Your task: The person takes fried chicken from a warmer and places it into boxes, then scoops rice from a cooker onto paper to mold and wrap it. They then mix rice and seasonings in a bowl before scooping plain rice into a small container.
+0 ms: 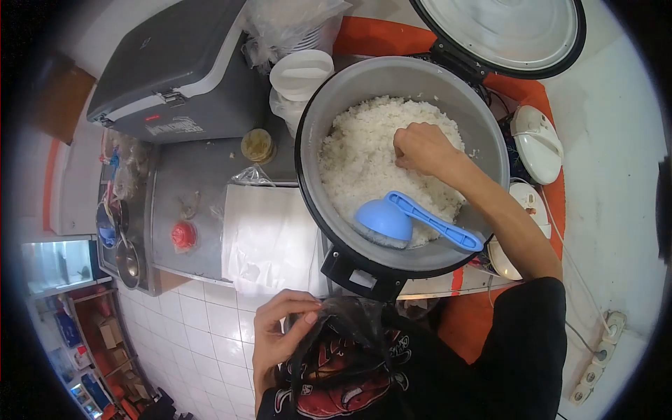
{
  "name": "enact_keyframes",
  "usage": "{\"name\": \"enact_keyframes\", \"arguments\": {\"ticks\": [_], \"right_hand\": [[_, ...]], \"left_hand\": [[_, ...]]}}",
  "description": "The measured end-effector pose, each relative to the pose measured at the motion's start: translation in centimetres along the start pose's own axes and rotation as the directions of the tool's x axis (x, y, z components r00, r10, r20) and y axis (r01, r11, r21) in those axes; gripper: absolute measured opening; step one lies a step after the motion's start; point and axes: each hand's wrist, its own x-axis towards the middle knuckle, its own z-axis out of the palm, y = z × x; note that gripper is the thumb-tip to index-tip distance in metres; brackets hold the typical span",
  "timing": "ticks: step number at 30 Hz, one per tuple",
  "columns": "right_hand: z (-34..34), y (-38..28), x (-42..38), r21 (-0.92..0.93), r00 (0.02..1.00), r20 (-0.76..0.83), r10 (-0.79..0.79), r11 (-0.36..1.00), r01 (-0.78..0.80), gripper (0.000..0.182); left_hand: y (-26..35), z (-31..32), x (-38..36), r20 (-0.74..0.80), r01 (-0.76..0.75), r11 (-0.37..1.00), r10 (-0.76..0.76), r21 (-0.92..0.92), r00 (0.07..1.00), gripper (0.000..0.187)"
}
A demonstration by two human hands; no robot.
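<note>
A wide pot (493, 150) with a black rim holds a mound of cooked white rice (360, 143). My right hand (423, 148) is closed low over the rice, knuckles up; its fingertips and anything in them are hidden. Nearer to me, a blue rice scoop (383, 219) lies on the rice, its handle reaching toward the right rim. Below the pot, in front of my body, my left hand (283, 329) pinches the edge of a dark see-through plastic bag (343, 318) between thumb and fingers. The bag hangs against my black shirt, and its contents, if any, cannot be made out.
White wrapping paper (269, 234) lies on the metal counter (189, 248) left of the pot. Behind it stand a jar (258, 145) and a grey cooler box (203, 84). The pot's lid (504, 31) stands open at the back. Cords run down the right to a power strip (595, 360).
</note>
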Motion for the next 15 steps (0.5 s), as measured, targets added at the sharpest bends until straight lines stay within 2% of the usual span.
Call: {"name": "enact_keyframes", "arguments": {"ticks": [1,3,4,6,7,9,13,15], "right_hand": [[-0.3,0.1,-0.1,-0.002,1.000,0.001,0.000,1.000,0.000,0.014],[-1.7,0.6,-0.7,0.157,0.999,0.038,0.025,0.987,-0.030,0.014],[-2.4,0.5,-0.8,0.151,0.999,0.040,0.019,0.988,-0.025,0.014],[-3.3,0.1,-1.5,0.307,0.983,0.132,0.124,0.938,-0.160,0.015],[-2.6,0.1,-1.4,0.305,0.983,0.133,0.126,0.939,-0.162,0.015],[-0.5,0.5,-1.1,0.341,0.998,0.018,0.057,0.938,-0.060,0.016],[-0.3,-0.3,-1.2,0.319,0.992,0.002,0.125,0.940,-0.119,0.022],[-1.2,0.7,-2.6,0.354,0.987,-0.069,0.145,0.929,-0.112,0.024]], "left_hand": [[-0.1,-0.2,0.1,-0.017,0.002,1.000,-0.003,-0.011,1.000,0.015],[-0.4,-0.6,0.2,-0.036,0.004,1.000,-0.005,-0.027,0.999,0.015],[-0.5,-0.9,0.2,-0.054,-0.007,1.000,0.007,-0.016,0.999,0.014],[-0.8,-1.4,-0.1,-0.073,-0.014,1.000,0.013,-0.004,0.997,0.013],[-0.9,-1.5,-0.1,-0.099,0.006,1.000,-0.008,-0.020,0.995,0.013],[-1.1,-1.7,0.1,-0.120,0.021,0.999,-0.026,-0.041,0.992,0.012],[-1.1,-2.2,0.2,-0.152,0.025,0.999,-0.030,-0.033,0.988,0.012],[-1.0,-2.6,0.3,-0.145,0.021,0.999,-0.027,-0.038,0.989,0.011]]}}
